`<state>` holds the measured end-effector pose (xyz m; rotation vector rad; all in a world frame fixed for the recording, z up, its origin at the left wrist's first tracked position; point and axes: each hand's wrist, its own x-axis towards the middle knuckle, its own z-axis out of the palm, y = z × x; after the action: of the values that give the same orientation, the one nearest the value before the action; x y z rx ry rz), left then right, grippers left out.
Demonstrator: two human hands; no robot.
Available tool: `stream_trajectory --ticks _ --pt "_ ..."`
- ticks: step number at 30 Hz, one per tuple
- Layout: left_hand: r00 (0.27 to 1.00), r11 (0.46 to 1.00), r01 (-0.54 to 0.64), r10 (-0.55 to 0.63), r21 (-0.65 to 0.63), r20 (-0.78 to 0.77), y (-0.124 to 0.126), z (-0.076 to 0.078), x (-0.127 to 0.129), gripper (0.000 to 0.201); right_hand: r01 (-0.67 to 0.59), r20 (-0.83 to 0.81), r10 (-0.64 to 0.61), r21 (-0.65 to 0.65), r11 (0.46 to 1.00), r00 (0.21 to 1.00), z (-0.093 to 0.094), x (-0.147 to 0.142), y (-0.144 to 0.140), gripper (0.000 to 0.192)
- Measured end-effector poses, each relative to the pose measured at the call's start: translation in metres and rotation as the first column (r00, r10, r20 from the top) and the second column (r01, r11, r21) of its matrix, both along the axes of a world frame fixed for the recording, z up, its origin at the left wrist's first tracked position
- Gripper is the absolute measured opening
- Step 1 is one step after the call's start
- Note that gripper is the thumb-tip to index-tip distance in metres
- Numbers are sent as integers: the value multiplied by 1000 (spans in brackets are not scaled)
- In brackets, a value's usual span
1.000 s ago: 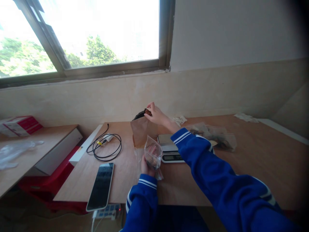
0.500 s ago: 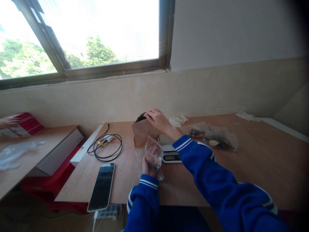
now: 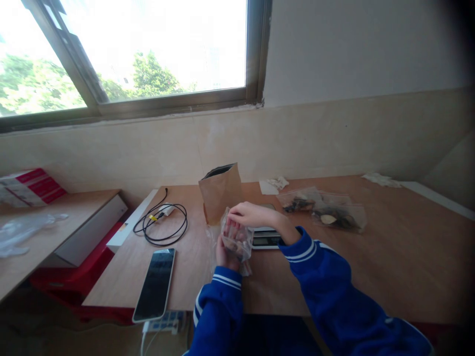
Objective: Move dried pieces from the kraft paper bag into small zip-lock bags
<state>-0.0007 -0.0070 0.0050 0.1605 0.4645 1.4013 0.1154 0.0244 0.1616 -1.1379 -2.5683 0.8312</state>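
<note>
At frame centre, a small clear bag [image 3: 237, 239] is gripped from below by the left hand [image 3: 223, 254]; its top is pinched by the right hand [image 3: 248, 214] above the wooden counter [image 3: 389, 257], beneath a window [image 3: 148, 49].

A plain workroom, bare rather than homely: an unfinished plywood desk [image 3: 389, 257] stands against a tiled wall under a wide metal-framed window [image 3: 148, 54] onto trees. A small digital scale [image 3: 264, 237] near the desk's front edge, sealed sample bags [image 3: 326, 210] towards its back and a brown paper bag [image 3: 219, 193] suggest weighing and packing.
</note>
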Motion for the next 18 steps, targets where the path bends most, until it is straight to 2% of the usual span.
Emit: stream_trajectory --ticks 4,6,10,16,18 --pt "997 997 80 -80 -4 10 -5 7 -1 35 -89 88 99 -110 990 991 -12 0 -7 19" --pt "995 995 102 -102 17 21 -8 9 -1 37 -133 176 148 -96 986 973 -17 -1 -11 21" --pt "991 990 136 -136 25 13 -10 11 -1 41 -197 331 209 -69 978 920 -28 -4 -14 13" --pt "987 985 161 -161 54 1 -11 10 0 43 -170 401 185 -74 983 897 -32 -6 -18 40" --pt "985 983 171 -171 64 5 -11 10 0 45 -162 406 180 -77 984 896 -34 -6 -19 41"
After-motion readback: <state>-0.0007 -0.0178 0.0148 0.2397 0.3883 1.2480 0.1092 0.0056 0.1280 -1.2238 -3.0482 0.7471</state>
